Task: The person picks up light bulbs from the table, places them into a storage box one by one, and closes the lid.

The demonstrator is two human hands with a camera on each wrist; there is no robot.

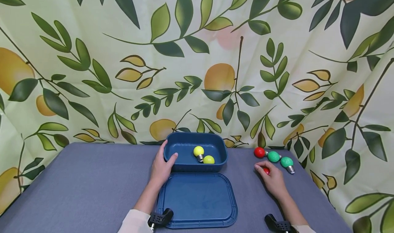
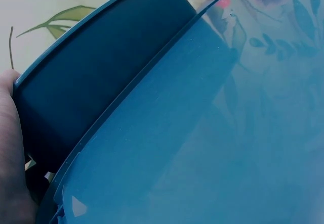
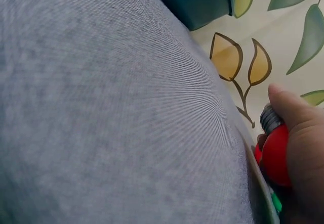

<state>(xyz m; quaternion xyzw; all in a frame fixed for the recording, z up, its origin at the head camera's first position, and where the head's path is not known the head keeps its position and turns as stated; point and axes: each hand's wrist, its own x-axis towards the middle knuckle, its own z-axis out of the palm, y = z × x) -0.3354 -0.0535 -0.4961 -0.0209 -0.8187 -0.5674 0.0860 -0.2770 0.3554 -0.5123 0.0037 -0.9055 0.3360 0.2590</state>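
Observation:
My left hand (image 1: 162, 163) grips the left side of a blue plastic box (image 1: 191, 167), thumb over the rim and fingers along the outer wall. Two yellow light bulbs lie inside it, one (image 1: 198, 151) with its metal base showing, the other (image 1: 209, 159) partly hidden by the front wall. My right hand (image 1: 272, 178) pinches a red light bulb (image 3: 276, 155) over the right of the table, thumb near its threaded base. Just beyond that hand lie another red bulb (image 1: 259, 152) and two green bulbs, one in the middle (image 1: 273, 156) and one at the right (image 1: 287, 162).
A blue lid (image 1: 197, 199) lies flat on the table in front of the box. The table (image 1: 92, 185) has a grey-blue cloth. Behind it and along its sides hangs a curtain (image 1: 184, 72) printed with leaves and fruit.

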